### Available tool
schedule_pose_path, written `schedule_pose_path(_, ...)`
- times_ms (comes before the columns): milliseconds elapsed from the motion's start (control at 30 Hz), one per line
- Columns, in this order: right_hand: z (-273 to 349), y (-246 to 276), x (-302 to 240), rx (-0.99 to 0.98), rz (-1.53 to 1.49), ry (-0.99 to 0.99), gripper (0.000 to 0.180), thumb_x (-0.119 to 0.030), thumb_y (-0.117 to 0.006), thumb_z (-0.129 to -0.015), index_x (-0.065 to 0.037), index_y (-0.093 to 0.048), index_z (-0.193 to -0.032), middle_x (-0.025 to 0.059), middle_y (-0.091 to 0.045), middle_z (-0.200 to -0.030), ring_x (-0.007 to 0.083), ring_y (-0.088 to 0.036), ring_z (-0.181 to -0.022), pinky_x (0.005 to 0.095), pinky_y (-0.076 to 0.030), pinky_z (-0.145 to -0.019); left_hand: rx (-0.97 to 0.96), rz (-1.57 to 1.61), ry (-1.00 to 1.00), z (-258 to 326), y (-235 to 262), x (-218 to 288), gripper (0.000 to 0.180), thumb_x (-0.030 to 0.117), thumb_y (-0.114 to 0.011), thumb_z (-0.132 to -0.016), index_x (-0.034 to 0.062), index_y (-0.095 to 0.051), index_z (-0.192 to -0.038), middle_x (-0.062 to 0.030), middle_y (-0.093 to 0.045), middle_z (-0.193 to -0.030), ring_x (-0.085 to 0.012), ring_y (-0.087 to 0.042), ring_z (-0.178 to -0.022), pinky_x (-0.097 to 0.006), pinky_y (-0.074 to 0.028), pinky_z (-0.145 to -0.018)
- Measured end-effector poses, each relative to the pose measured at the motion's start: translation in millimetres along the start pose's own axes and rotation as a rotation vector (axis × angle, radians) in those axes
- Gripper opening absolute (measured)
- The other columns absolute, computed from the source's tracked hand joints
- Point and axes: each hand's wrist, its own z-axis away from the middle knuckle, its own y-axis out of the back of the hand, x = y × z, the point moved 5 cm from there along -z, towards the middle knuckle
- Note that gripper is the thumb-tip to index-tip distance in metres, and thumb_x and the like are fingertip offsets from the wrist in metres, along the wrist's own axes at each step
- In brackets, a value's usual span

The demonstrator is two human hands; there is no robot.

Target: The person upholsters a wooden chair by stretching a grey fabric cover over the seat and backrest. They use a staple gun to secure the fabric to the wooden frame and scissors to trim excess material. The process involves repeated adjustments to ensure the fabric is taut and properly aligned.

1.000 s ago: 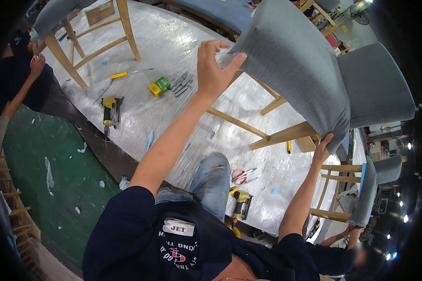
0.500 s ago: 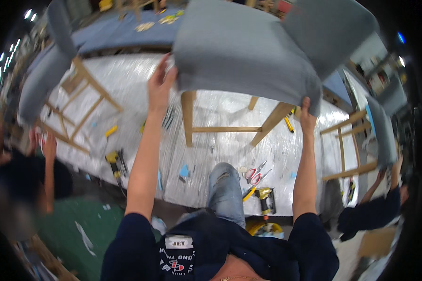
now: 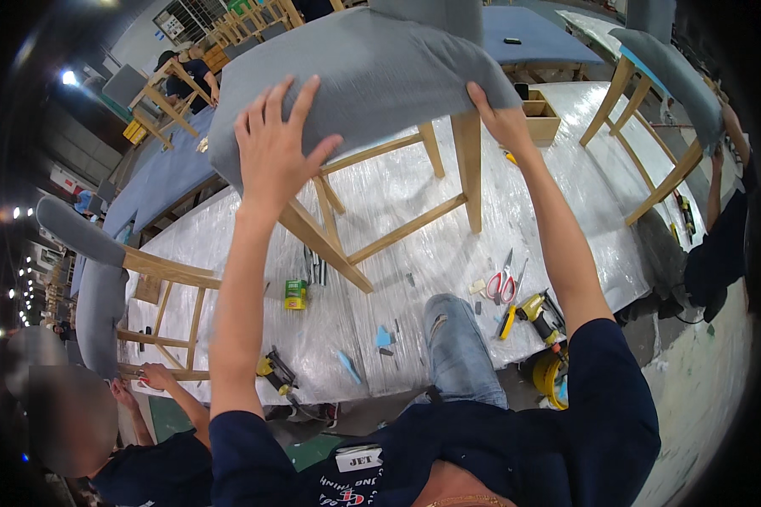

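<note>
In front of me a chair with a grey fabric seat (image 3: 380, 72) and pale wooden legs (image 3: 468, 173) stands tilted over the plastic-covered table. My left hand (image 3: 272, 152) lies spread on the seat's front side, fingers apart and thumb out to the right. At the seat's right corner my right hand (image 3: 500, 122) grips the edge, its thumb on the fabric and its other fingers partly hidden. Only the lower part of the chair's backrest (image 3: 431, 17) is in view, at the top.
Red-handled scissors (image 3: 502, 286), a yellow staple gun (image 3: 537, 313), a second staple gun (image 3: 272, 372) and a green-yellow box (image 3: 295, 294) lie on the table (image 3: 431, 262). Co-workers handle a grey chair (image 3: 101, 313) at left and another chair (image 3: 676, 84) at right. Behind is a blue-covered table (image 3: 533, 38).
The chair has turned and tipped, its seat now angled down to the left. My left hand has moved from the seat's left edge onto its front side. The view has shifted.
</note>
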Motion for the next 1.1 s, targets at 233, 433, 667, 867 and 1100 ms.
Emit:
schedule_pose_path(233,-67.1,-33.4,5.9,0.059,-0.073,0.110,0.050,-0.043,-0.056,-0.099,-0.007,-0.055,-0.133,0.0206,-0.064,-0.122,0.0401,-0.059,-0.113,0.0421,-0.046,-0.095,-0.302,-0.162,-0.076,-103.9,-56.0,-8.7,0.096,0.056,-0.076,-0.077,0.0213,-0.030,-0.155,-0.0273,-0.054,-0.132,-0.0408,-0.055,-0.120,-0.050,-0.046,-0.096)
schedule_pose_path(433,-86.1,-45.0,11.0,0.055,-0.021,0.095,0.049,-0.041,-0.056,-0.100,-0.008,-0.053,-0.136,0.0199,-0.063,-0.124,0.0400,-0.057,-0.116,0.0419,-0.046,-0.096,-0.041,-0.212,-0.097,-108.4,-80.4,-16.4,0.099,0.054,-0.081,-0.072,0.0333,-0.031,-0.155,-0.0245,-0.053,-0.129,-0.0371,-0.054,-0.111,-0.051,-0.043,-0.087)
schedule_pose_path(667,-87.9,-54.7,4.9,0.109,-0.016,0.144,0.047,-0.039,-0.054,-0.101,-0.007,-0.054,-0.135,0.0215,-0.063,-0.123,0.0421,-0.058,-0.115,0.0419,-0.046,-0.096,0.085,-0.199,-0.136,-100.2,-81.9,-21.4,0.087,0.050,-0.080,-0.073,0.0367,-0.041,-0.150,-0.0188,-0.055,-0.117,-0.0318,-0.054,-0.100,-0.046,-0.040,-0.082)
schedule_pose_path(867,11.3,-53.5,91.5,0.011,-0.425,-0.388,0.042,-0.036,-0.047,-0.104,0.001,-0.065,-0.112,0.0112,-0.071,-0.104,0.0181,-0.067,-0.101,0.0306,-0.050,-0.084,0.077,-0.246,-0.133,-95.6,-82.3,-15.5,0.090,0.049,-0.081,-0.071,0.0368,-0.039,-0.150,-0.0161,-0.054,-0.114,-0.0304,-0.053,-0.097,-0.048,-0.041,-0.082)
schedule_pose_path(1100,565.4,52.8,212.7,-0.314,-0.237,-1.358,0.047,-0.039,-0.056,-0.096,-0.002,-0.055,-0.125,0.0124,-0.067,-0.110,0.0263,-0.070,-0.089,0.0404,-0.059,-0.073,0.107,-0.176,-0.129,-104.1,-81.6,0.7,0.093,0.047,-0.082,-0.070,0.0368,-0.038,-0.151,-0.0158,-0.053,-0.115,-0.0308,-0.053,-0.097,-0.047,-0.041,-0.081)
